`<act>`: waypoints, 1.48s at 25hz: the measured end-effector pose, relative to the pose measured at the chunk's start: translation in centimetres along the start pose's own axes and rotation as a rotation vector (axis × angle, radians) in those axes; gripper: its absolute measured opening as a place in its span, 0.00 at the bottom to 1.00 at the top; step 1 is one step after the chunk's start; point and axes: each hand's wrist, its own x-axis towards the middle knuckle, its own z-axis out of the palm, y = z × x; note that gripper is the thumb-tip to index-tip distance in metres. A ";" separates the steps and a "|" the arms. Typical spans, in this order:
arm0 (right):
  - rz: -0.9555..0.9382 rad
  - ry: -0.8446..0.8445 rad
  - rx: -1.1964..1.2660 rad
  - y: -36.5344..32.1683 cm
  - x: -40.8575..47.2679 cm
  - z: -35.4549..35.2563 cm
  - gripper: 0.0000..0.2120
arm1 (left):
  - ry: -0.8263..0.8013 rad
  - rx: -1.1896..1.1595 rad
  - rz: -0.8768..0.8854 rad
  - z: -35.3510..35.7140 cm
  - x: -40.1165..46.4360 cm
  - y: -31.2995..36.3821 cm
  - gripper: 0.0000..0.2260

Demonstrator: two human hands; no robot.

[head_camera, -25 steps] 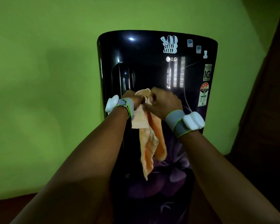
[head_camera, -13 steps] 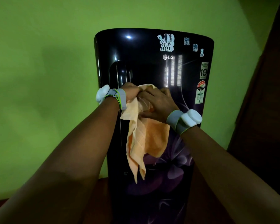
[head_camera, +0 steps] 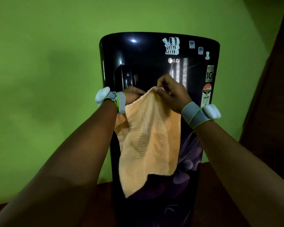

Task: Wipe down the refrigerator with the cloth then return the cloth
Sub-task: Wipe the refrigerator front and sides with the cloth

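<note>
A glossy black refrigerator (head_camera: 146, 53) with a purple flower print and several stickers near its top right stands straight ahead. In front of its door hangs an orange cloth (head_camera: 149, 138), spread open and drooping to a point at the bottom. My left hand (head_camera: 133, 95) grips the cloth's upper left edge. My right hand (head_camera: 169, 92) pinches the top edge between fingertips, close beside the left hand. Both wrists wear grey bands with white sensor pods. The cloth hides the middle of the door.
A bright green wall (head_camera: 44, 79) runs behind and to the left of the refrigerator. Dark brown wood (head_camera: 272, 99), perhaps a door or cabinet, rises at the right. A reddish-brown floor (head_camera: 103, 189) shows at the refrigerator's base.
The cloth went from a bunched, narrow hanging strip to a wide open sheet. My hands shifted from gripping it together in a clump to holding its top edge.
</note>
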 end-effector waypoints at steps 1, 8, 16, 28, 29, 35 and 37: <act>-0.005 -0.002 0.047 -0.4 0.2 -0.1 0.07 | -0.011 -0.089 -0.007 0.0 -0.2 0.5 0.10; -0.021 -0.099 -0.114 -1.0 0.6 0.7 0.11 | -0.162 -0.222 0.018 -0.5 -0.8 1.9 0.23; 0.255 -0.373 -0.505 1.2 1.4 0.4 0.16 | -0.348 0.152 0.150 -0.7 -1.1 1.0 0.12; 0.526 -0.311 -0.416 0.6 2.3 -0.5 0.20 | 0.019 0.500 0.118 0.1 -0.8 2.0 0.13; 0.516 -0.318 -0.393 0.3 2.1 -0.2 0.22 | 0.046 0.456 0.060 0.2 -0.5 2.2 0.12; 0.494 -0.206 -0.044 -0.4 0.6 3.3 0.24 | 0.110 0.215 -0.131 0.3 0.8 3.0 0.13; 0.451 -0.181 0.236 -0.7 0.3 4.3 0.27 | 0.117 0.154 -0.184 0.2 1.1 3.5 0.12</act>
